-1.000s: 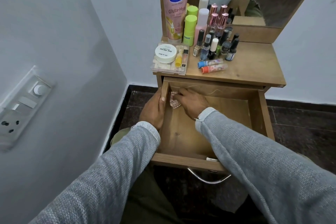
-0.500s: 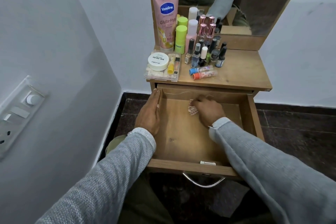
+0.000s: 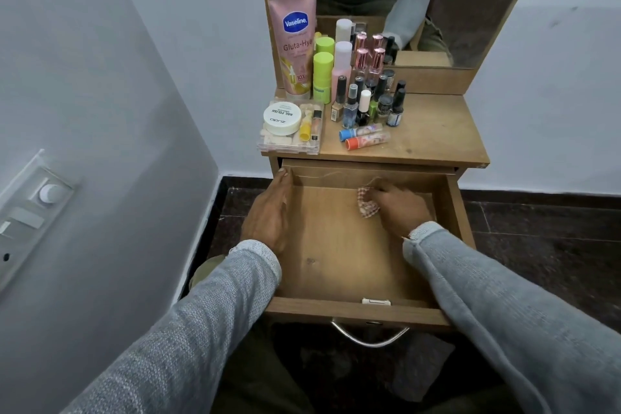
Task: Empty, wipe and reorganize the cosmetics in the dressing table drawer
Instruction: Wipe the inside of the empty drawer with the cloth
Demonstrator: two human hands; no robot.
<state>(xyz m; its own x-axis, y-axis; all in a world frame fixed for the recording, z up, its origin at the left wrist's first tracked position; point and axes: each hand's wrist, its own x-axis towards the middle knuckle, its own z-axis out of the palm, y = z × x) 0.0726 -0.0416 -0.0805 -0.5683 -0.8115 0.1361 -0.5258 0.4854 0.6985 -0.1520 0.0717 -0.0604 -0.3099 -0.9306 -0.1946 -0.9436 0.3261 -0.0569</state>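
The wooden drawer stands pulled out with nothing loose on its floor. My right hand grips a small checked cloth and presses it on the drawer floor near the back wall, right of centre. My left hand rests flat along the drawer's left wall, fingers straight. The cosmetics stand on the tabletop: a pink Vaseline tube, green bottles, several small nail polish bottles, two lying tubes and a clear box with a white jar.
A mirror rises behind the tabletop. A grey wall with a switch panel closes in on the left. Dark floor tiles lie around the table. The drawer's metal handle hangs at its front.
My right hand has slid the cloth from the drawer's back left corner towards the right along the back wall. My left hand has stayed on the left wall, now lying flatter.
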